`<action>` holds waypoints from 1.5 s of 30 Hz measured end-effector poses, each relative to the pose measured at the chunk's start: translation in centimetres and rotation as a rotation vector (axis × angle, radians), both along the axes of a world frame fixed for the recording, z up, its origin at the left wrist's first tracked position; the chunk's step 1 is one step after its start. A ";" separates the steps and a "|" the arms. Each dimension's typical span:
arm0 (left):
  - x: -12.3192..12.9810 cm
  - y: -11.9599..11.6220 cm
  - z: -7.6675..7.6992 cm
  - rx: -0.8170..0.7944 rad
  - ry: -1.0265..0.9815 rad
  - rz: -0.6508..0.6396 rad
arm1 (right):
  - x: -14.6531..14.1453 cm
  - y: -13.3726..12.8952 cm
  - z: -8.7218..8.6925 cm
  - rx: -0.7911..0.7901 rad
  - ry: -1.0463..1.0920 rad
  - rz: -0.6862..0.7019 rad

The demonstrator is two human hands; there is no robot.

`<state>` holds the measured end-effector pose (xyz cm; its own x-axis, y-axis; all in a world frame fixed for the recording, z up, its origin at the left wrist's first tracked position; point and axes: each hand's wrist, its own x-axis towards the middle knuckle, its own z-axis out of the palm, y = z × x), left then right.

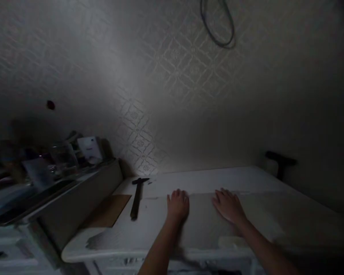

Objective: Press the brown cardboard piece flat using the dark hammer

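In the dim head view, my left hand [178, 204] rests palm down near the middle of the white tabletop [200, 181]. Its fingers point away from me and the thumb stands apart. My right hand [227, 204] lies palm down a short way to the right, fingers stretched out. Both hands press on a pale sheet-like layer [199, 225] whose far edge runs just by the fingertips; what it is made of I cannot make out. Neither hand holds anything visible. Left of my left hand lies a hammer [136, 198] with a dark head and handle.
A brown flat board [111, 210] lies beside the hammer. On the left, a higher cabinet [83, 206] carries clutter, including a white box [91, 149]. Patterned wallpaper [189, 76] covers the wall behind, with a hanging cable loop [222, 45]. A dark T-shaped object [281, 162] stands at right.
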<state>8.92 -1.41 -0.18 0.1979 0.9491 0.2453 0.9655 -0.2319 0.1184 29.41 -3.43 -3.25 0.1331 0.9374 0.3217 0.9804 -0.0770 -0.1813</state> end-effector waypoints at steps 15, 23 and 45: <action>-0.3 -0.1 -0.6 0.034 -0.020 -0.007 | 0.1 0.1 -0.3 0.010 -0.019 0.000; -0.2 -0.1 -0.4 0.031 -0.030 -0.011 | 0.2 0.1 -0.2 0.029 -0.014 0.013; -0.3 -0.2 -0.3 0.011 -0.012 -0.004 | 0.2 0.1 -0.1 0.005 0.005 0.000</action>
